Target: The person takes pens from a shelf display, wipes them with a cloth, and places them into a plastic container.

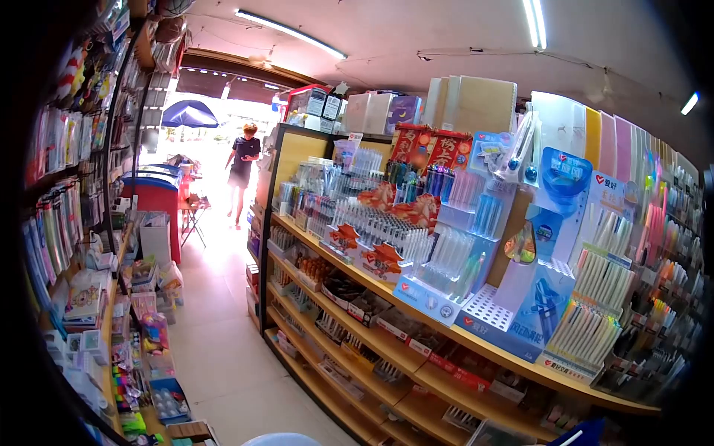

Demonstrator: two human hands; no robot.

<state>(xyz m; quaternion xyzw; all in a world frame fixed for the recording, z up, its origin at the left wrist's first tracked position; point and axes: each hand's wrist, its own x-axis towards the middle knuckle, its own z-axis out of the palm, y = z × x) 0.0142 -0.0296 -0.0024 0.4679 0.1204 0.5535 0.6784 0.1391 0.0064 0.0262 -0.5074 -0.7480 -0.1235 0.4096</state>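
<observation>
Neither my left hand nor my right hand shows in the head view. A long wooden shelf unit runs along the right side, its top tier full of pens in display boxes. A blue and white pen display box stands near its middle. Beside it is a white tray with round holes. Farther right, a rack of many light-coloured pens stands upright. At the bottom right edge lies a dark blue object, partly cut off.
Left shelves hold packaged goods and small boxes. A tiled aisle leads to a bright doorway, where a person in dark clothes stands. Near it are a red and blue chest and a dark umbrella.
</observation>
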